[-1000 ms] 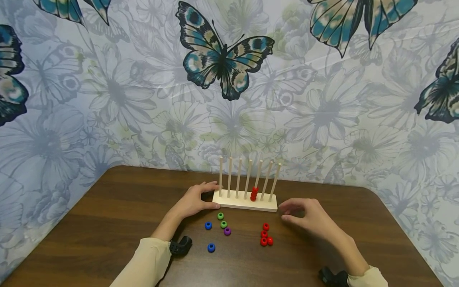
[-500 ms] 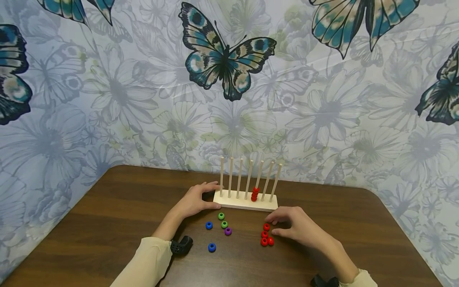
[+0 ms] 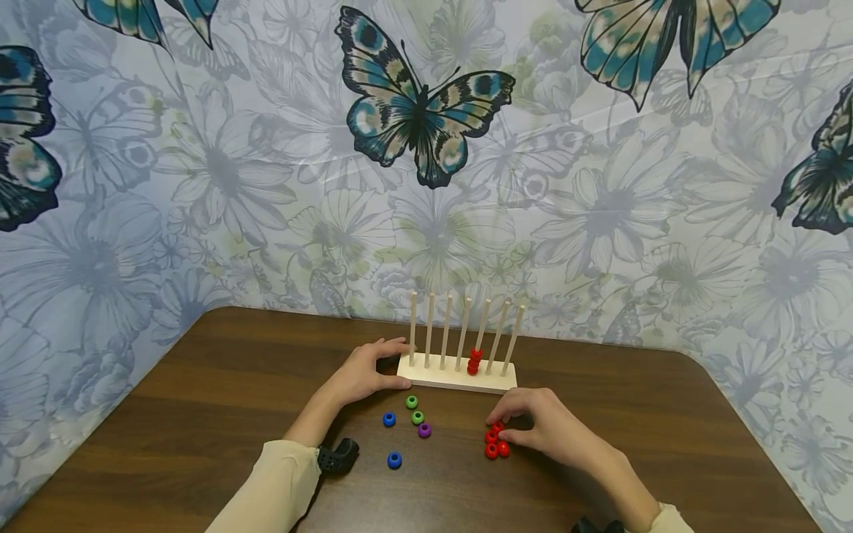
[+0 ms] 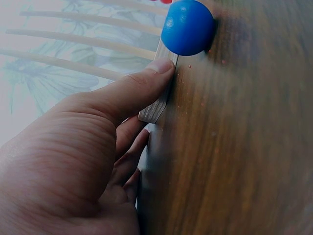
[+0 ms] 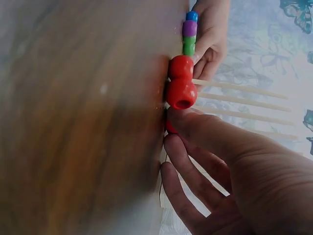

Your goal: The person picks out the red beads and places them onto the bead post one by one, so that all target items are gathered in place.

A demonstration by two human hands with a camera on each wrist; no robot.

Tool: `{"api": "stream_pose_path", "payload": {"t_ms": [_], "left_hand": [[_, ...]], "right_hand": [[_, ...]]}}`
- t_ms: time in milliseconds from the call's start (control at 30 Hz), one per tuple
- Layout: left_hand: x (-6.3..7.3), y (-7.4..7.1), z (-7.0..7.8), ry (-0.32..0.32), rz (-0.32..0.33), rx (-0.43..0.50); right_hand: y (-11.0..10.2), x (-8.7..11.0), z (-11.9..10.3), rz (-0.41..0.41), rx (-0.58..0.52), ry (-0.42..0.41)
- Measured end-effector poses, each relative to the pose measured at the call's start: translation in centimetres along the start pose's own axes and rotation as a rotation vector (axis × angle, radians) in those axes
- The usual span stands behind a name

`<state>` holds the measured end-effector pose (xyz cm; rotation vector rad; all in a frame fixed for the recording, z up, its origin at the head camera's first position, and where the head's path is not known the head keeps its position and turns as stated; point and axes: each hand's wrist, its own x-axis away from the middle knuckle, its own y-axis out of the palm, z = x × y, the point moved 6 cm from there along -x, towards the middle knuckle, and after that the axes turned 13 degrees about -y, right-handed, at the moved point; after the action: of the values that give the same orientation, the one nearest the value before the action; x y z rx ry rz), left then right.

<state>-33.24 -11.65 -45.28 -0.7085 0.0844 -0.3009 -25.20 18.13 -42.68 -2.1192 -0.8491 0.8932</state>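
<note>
Head view is taken from above, well back, facing forward and down across the brown wood-grain table (image 3: 200,414) to the butterfly-printed wall covering (image 3: 426,244). Left wrist view is shot very near, rolled sideways, aimed along the bare left hand (image 4: 73,152), table at right. Right wrist view is aimed close along the bare right hand (image 5: 254,166), rolled oppositely, table at left. Pale wooden seven-peg rack (image 3: 440,378) is shared by all three; left hand is caught by right wrist view too.

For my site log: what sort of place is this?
Indoors, probably a tabletop workspace in a home or studio; can't tell which. A brown table stands in front of a butterfly-print wall covering, and a pegged wooden stand sits on it.
</note>
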Motion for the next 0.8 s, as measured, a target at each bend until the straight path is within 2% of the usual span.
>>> {"api": "stream_pose_path", "payload": {"t_ms": [200, 367, 567, 800], "left_hand": [[0.0, 0.0, 0.0, -0.003, 0.002, -0.008], [-0.1, 0.0, 0.0, 0.004, 0.008, 0.000], [-0.2, 0.0, 0.0, 0.004, 0.004, -0.003], [-0.3, 0.1, -0.1, -0.002, 0.003, -0.009]], "right_hand": [[-0.1, 0.1, 0.1, 0.022, 0.026, 0.006], [-1.1, 0.0, 0.0, 0.092, 0.015, 0.014], [-3.3, -0.5, -0.7, 0.207, 0.015, -0.029], [-6.4, -2.2, -2.4, 0.319, 0.069, -0.084]]}}
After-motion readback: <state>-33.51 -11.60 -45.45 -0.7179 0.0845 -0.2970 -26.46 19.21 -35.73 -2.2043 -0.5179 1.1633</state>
